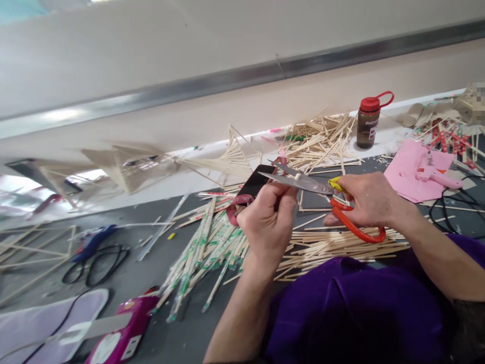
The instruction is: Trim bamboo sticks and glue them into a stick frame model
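My right hand [369, 199] is closed on the red and yellow handles of a pair of scissors [312, 186], whose blades stand partly apart and point left. Between the blades shows the pale end of a small piece [298, 176]. My left hand [271, 217] is pinched just under the blades, at that piece; most of what its fingers hold is hidden. Behind the left hand lie a dark phone [255, 182] and a pinkish-red band [237, 206]. Bare wooden sticks [333, 247] are spread below the scissors, and green-marked wrapped sticks [212, 240] lie to the left.
A red-capped bottle [367, 124] stands at the back beside a heap of sticks [318, 141]. On the right, a pink glue gun [432, 172] rests on pink cloth [401, 169]. At left are a blue glue gun [94, 242], a magenta power strip [131, 328], cables and stick frames.
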Tool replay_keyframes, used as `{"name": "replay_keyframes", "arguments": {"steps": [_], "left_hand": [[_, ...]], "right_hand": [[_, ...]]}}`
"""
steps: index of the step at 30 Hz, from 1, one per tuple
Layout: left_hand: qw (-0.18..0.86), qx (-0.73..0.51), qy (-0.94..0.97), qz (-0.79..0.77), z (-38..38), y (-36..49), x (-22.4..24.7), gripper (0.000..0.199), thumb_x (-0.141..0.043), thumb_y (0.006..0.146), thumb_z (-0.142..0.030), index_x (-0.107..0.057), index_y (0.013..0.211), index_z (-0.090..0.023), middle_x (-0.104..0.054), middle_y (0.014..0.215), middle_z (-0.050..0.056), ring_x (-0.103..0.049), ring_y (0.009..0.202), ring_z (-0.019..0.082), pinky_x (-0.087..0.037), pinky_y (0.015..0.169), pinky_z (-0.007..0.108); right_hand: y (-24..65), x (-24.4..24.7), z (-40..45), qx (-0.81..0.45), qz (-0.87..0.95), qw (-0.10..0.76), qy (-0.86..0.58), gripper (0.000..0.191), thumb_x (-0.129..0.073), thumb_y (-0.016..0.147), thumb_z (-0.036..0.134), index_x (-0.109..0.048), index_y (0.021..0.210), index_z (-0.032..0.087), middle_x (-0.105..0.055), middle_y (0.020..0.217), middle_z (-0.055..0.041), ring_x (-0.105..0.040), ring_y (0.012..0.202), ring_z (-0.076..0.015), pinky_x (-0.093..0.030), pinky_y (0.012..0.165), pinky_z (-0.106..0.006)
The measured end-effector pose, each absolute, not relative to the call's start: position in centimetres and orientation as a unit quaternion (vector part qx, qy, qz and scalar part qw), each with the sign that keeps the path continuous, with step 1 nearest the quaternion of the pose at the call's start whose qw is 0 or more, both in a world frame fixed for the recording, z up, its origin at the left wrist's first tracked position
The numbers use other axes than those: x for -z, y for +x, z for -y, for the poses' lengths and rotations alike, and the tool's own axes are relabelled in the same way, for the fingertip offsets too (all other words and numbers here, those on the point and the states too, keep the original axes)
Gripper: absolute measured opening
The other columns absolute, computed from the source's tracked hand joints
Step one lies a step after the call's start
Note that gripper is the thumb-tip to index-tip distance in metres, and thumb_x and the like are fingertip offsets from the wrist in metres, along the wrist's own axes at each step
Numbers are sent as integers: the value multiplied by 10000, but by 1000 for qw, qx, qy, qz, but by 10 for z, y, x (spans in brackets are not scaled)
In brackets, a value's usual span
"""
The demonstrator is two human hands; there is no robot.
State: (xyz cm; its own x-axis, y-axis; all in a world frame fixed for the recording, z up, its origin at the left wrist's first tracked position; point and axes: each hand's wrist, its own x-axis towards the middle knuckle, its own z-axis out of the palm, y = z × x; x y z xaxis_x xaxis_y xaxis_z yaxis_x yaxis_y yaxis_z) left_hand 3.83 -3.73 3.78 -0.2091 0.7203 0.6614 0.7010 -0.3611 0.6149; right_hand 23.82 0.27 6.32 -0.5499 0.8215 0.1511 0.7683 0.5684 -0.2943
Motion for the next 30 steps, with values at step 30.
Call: {"name": "replay_keyframes", "arguments": {"steps": [30], "left_hand": [[665,-466,420,-406,33,27,-60,381,-897,544,-419,-616,625,-175,-424,394,-56,-220,314,18,-104,300,144]], "right_hand": [[254,-54,-13,-112,911,236,-320,631,-566,735,799,-618,785,172,-574,639,1,-461,560,-118,-225,555,-263]]}}
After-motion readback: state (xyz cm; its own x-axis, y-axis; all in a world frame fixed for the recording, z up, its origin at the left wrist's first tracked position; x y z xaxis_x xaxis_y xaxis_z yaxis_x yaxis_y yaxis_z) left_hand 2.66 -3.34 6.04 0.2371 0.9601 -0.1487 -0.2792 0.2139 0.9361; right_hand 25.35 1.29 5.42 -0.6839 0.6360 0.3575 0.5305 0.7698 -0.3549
